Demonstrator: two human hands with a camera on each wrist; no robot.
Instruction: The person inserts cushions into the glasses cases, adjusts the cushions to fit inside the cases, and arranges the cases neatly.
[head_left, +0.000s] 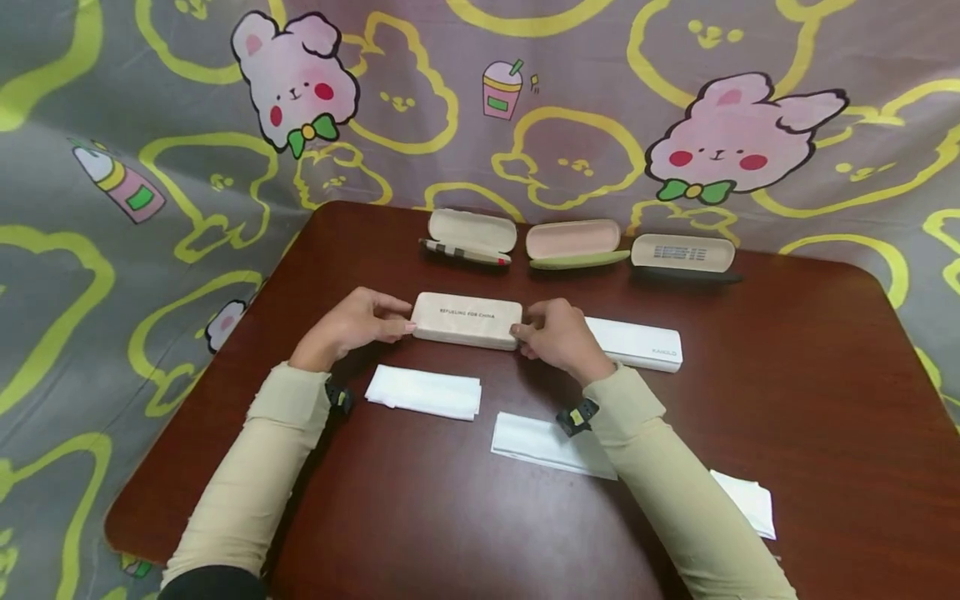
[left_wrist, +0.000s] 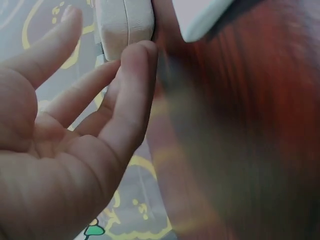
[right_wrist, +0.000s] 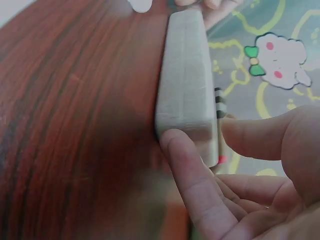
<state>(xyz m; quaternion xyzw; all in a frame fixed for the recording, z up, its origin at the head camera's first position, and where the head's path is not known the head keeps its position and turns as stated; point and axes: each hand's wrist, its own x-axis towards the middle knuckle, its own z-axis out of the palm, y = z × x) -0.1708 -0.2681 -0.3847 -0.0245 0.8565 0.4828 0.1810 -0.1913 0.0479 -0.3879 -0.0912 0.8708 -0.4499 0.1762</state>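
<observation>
A shut cream glasses case (head_left: 467,323) with dark lettering lies on the table between both hands. My left hand (head_left: 360,321) is at its left end. In the left wrist view, the fingertips of the left hand (left_wrist: 95,130) touch the end of the case (left_wrist: 125,25), and the thumb stands apart. At the other end is my right hand (head_left: 558,333). The right wrist view has an extended finger of the right hand (right_wrist: 245,185) against the end of the case (right_wrist: 185,75), with the thumb close beside it.
A white box (head_left: 637,343) lies right of the right hand. Folded white cloths (head_left: 423,392), (head_left: 543,442) and a third cloth (head_left: 746,502) lie nearer. Along the back stand open glasses cases: striped (head_left: 472,236), green (head_left: 576,244) and dark (head_left: 682,254). Behind hangs patterned fabric (head_left: 465,100).
</observation>
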